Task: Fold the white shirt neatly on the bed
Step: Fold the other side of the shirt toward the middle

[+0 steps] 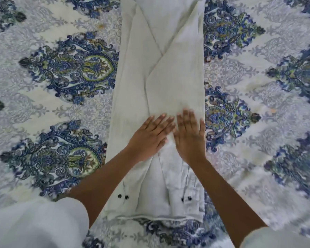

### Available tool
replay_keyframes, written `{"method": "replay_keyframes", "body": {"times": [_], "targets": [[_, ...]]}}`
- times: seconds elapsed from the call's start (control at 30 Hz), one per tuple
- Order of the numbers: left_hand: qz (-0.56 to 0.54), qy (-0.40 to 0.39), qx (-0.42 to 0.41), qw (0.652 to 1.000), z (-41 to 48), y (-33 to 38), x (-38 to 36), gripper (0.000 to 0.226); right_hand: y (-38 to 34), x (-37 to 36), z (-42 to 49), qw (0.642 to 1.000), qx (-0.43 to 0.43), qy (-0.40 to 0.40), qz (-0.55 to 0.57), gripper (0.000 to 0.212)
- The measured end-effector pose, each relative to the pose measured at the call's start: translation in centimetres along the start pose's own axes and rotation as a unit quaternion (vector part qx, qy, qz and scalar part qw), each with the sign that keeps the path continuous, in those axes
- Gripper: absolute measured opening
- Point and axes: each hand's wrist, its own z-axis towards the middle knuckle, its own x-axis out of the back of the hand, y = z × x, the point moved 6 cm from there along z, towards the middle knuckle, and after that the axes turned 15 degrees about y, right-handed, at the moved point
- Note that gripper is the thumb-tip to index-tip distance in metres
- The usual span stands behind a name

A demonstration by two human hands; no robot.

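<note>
While the white shirt [159, 68] is laid out as a long narrow strip down the middle of the bed [258, 42], both hands are pressed flat on its near half. The left hand [149, 138] is set palm down just left of the strip's centre line, its fingers [166, 120] held straight and close together and angled to the far right; nothing is gripped. The right hand [190, 136] is placed just beside it, palm down too, with its fingers [188, 117] straight and pointed far; no cloth is pinched there either. The two hands are almost touching at the thumbs. On the far half, the shirt's folded-in panels are seen crossing in a V. At the near end, close to the hem, the left cuff [123, 196] and the right cuff [185, 199] are laid on the strip, each marked by two dark buttons. A bedspread [61, 108] of blue and green medallions on a pale ground is spread under it all.
</note>
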Motion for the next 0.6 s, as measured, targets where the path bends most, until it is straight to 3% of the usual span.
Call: {"method": "replay_keyframes", "body": {"times": [0.17, 0.33, 0.43, 0.6], "targets": [[-0.006, -0.043, -0.049, 0.998, -3.3, 2.2, -0.2, 0.054, 2.7, 0.8, -5.9, 0.990, -0.132, -0.050, 0.003, 0.052], [-0.022, -0.064, -0.117, 0.991, -7.9, 6.3, -0.4, 0.054, -0.5, 1.4, -13.5, 0.995, -0.032, -0.097, 0.000, 0.055], [-0.027, -0.075, -0.108, 0.991, -9.9, 7.5, -0.4, 0.055, -0.1, 1.3, -16.2, 0.993, -0.043, -0.110, -0.013, 0.057], [-0.028, -0.074, -0.095, 0.992, -12.5, 8.9, -0.3, 0.054, -0.1, 2.3, -20.5, 0.993, 0.017, -0.114, -0.014, 0.055]]}}
